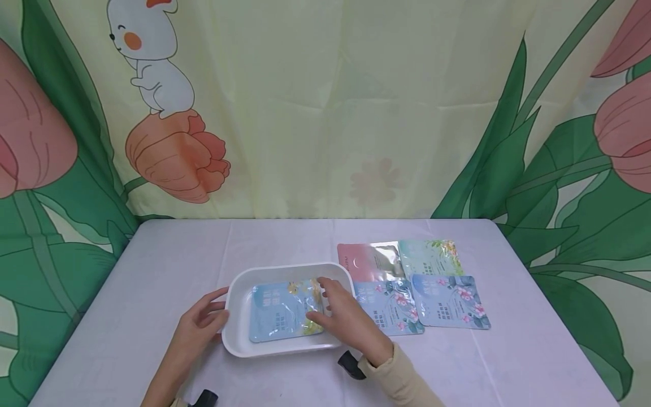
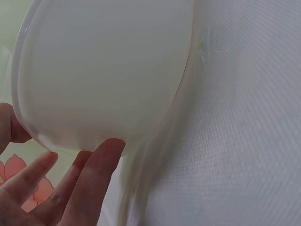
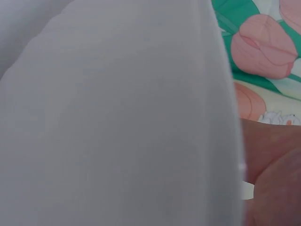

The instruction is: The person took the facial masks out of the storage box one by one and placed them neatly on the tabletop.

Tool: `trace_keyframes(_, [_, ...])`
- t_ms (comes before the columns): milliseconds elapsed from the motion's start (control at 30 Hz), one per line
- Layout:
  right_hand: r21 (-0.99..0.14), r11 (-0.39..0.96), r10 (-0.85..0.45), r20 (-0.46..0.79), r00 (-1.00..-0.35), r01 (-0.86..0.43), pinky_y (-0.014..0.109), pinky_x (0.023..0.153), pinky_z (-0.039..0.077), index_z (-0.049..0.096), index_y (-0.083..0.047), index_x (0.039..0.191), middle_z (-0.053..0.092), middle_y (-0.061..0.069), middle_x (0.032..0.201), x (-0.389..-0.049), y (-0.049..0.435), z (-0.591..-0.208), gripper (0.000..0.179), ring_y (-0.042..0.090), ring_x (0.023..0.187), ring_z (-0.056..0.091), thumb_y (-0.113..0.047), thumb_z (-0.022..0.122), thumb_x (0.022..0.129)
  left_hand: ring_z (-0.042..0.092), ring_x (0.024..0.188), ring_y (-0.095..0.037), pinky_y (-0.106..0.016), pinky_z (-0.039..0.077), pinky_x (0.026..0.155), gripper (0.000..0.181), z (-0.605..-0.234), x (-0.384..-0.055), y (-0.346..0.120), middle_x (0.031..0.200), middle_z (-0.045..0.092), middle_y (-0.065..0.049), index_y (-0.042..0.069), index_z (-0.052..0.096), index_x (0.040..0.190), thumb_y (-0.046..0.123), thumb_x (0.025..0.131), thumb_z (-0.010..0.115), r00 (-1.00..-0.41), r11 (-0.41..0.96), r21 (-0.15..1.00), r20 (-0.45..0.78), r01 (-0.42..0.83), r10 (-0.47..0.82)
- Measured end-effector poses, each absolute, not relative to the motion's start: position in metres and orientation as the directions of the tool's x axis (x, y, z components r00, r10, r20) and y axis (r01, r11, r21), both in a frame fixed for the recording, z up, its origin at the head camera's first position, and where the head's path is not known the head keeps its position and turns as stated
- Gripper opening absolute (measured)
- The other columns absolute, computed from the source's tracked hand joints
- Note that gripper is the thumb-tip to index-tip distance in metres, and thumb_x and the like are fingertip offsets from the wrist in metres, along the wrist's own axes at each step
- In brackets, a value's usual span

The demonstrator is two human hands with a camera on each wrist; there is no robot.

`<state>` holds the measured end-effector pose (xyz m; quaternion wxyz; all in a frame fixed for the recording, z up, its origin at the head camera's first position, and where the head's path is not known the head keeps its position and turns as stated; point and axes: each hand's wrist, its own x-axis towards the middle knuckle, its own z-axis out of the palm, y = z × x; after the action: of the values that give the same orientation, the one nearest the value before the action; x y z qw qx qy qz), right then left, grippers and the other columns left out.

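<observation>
In the head view a white plastic tray [image 1: 236,339] stands on the table with a blue, flower-printed sachet [image 1: 277,311] lying flat in it. My left hand [image 1: 195,328] rests its fingertips against the tray's left end. The left wrist view shows these fingers [image 2: 101,157] touching the outside of the tray wall [image 2: 108,80]. Reaching over the right rim, my right hand [image 1: 348,316] has thumb and fingers spread apart at the sachet's right edge. In the right wrist view the tray wall [image 3: 117,117] hides most of that hand.
Right of the tray lie several more sachets: a pink and silver one [image 1: 368,261], a green one [image 1: 429,257] and two blue ones with pink flowers, the nearer partly behind my right hand [image 1: 394,308] and the other farther right [image 1: 450,302]. A printed curtain [image 1: 305,113] hangs behind the white-covered table [image 1: 178,249].
</observation>
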<state>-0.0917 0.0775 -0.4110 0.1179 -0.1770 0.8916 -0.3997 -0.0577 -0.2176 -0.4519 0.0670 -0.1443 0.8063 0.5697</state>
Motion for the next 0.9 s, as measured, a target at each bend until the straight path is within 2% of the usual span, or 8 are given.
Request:
trace_keyframes(200, [-0.713,0.665,-0.405,-0.094,-0.909,-0.223,0.052,0.106,0.043,0.037,0.008,0.145,0.052,0.023,0.135,-0.095,0.070,-0.415,0.074,0.033,0.121,0.052,-0.019,0.075,0.087,0.067,0.107,-0.022,-0.027,0.059,0.074,0.054,-0.452,-0.058,-0.219,0.134,0.059,-0.015,0.027,0.047,0.145,0.033,0.095,0.067,-0.951,0.310,0.901,-0.268,-0.304,-0.154])
trace_keyframes(333, [-0.687,0.697,-0.392,-0.126,-0.911,-0.205,0.052,0.110,0.041,0.036,0.005,0.146,0.049,0.021,0.140,-0.096,0.066,-0.417,0.075,0.033,0.124,0.049,-0.020,0.075,0.087,0.068,0.107,-0.022,-0.027,0.059,0.074,0.054,-0.452,-0.058,-0.219,0.134,0.059,-0.015,0.027,0.048,0.145,0.033,0.094,0.068,-0.951,0.307,0.902,-0.270,-0.305,-0.152])
trace_keyframes(667, [-0.615,0.756,-0.391,-0.150,-0.908,-0.224,0.050,0.113,0.038,0.038,0.004,0.147,0.048,0.021,0.144,-0.096,0.060,-0.423,0.074,0.035,0.132,0.045,-0.023,0.074,0.088,0.067,0.108,-0.023,-0.027,0.059,0.073,0.055,-0.451,-0.057,-0.218,0.134,0.059,-0.016,0.026,0.047,0.145,0.034,0.095,0.067,-0.951,0.312,0.899,-0.271,-0.306,-0.151])
trace_keyframes(900, [-0.576,0.790,-0.354,-0.150,-0.923,-0.210,0.049,0.108,0.043,0.040,0.002,0.146,0.049,0.020,0.143,-0.096,0.058,-0.423,0.072,0.032,0.122,0.048,-0.023,0.074,0.088,0.067,0.106,-0.022,-0.026,0.059,0.073,0.055,-0.451,-0.057,-0.218,0.133,0.060,-0.015,0.026,0.048,0.144,0.034,0.094,0.068,-0.953,0.313,0.901,-0.263,-0.299,-0.152])
